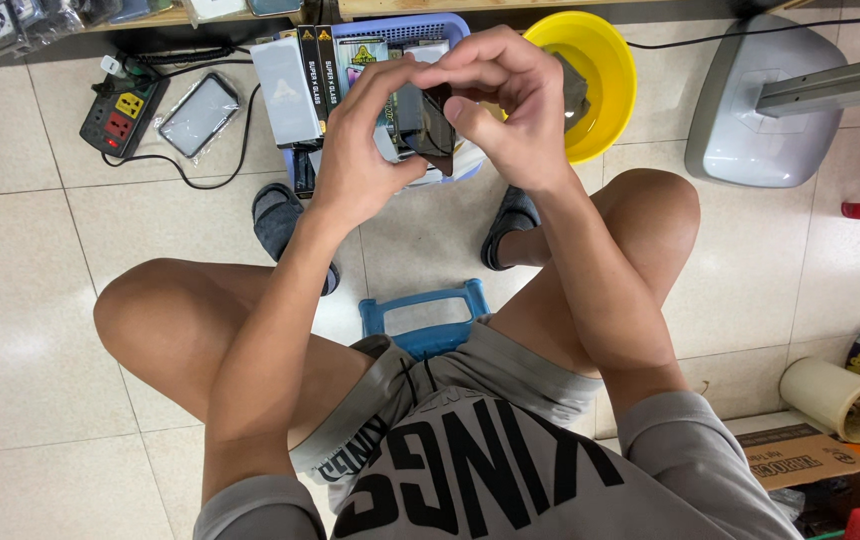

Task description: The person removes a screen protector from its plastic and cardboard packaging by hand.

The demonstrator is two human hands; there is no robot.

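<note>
- Your left hand [355,165] and right hand [505,105] are raised together in front of you, fingertips meeting at the top. Both are clamped on a small dark phone-sized item [425,120] held between them.
- The item sits upright between your palms, above the blue plastic basket [400,30] on the floor. Your left thumb presses its lower edge; your right thumb lies across its face.
- What the item is exactly cannot be told; your fingers cover most of it.
- Step in hand, as judged: you are working at the item's face or edge with both hands, either peeling or pressing something on. It looks mid-way, not finished.
- The next move calls for a steady pinch from your left hand while your right thumb works along the face. Keep the item over the basket so a slip lands there.
- The basket holds flat boxes [290,90] standing on edge, just beside your left hand.
- A yellow bowl [600,60] stands right of the basket, touching or nearly touching it.
- A power strip [122,115] and a bagged flat panel [198,113] lie on the floor tiles to the left, well apart from your hands.
- You sit on a low blue stool [425,315], sandalled feet either side of the basket.
</note>
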